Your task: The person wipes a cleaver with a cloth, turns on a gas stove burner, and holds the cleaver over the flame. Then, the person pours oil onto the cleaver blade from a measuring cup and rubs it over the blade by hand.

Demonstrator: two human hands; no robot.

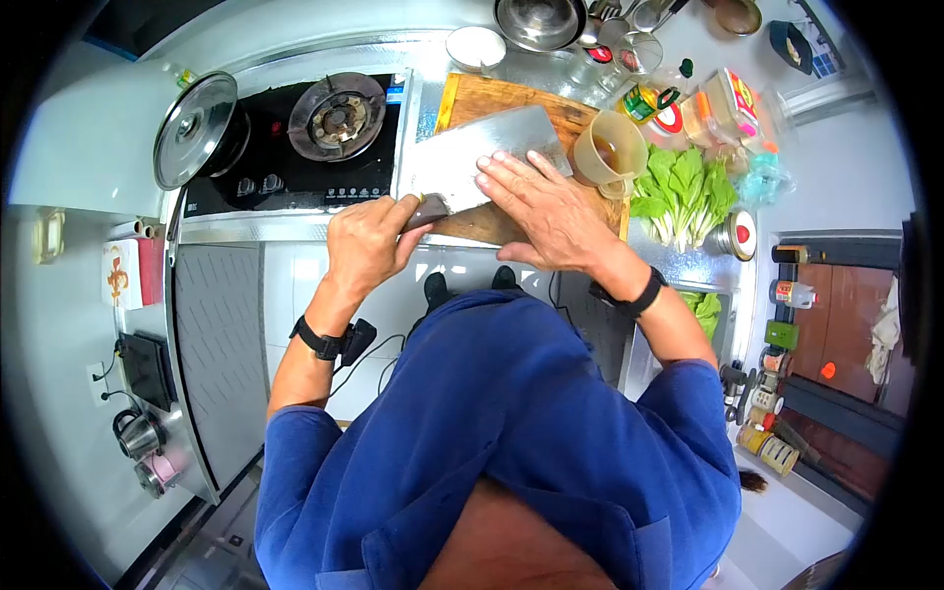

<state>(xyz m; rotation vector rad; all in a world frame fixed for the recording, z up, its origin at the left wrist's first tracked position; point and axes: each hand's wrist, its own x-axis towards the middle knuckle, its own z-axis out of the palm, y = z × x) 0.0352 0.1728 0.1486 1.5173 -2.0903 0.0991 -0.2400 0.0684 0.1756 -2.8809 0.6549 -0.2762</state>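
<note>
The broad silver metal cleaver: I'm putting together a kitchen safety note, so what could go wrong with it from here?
The right hand's spread fingers touch the face of the broad silver metal cleaver, so a slip might bring them onto an edge.

If the left hand, gripping the dark handle, swings the blade, it could knock the translucent yellowish jug close by on the brown wooden board.

Brt, cleaver (462, 155) sheen, fisheye warp, dk corners

From afar I see a silvery counter (678, 264) carrying a wooden cutting board (500, 91), leafy greens (683, 192) and a white bowl (476, 47).
</note>
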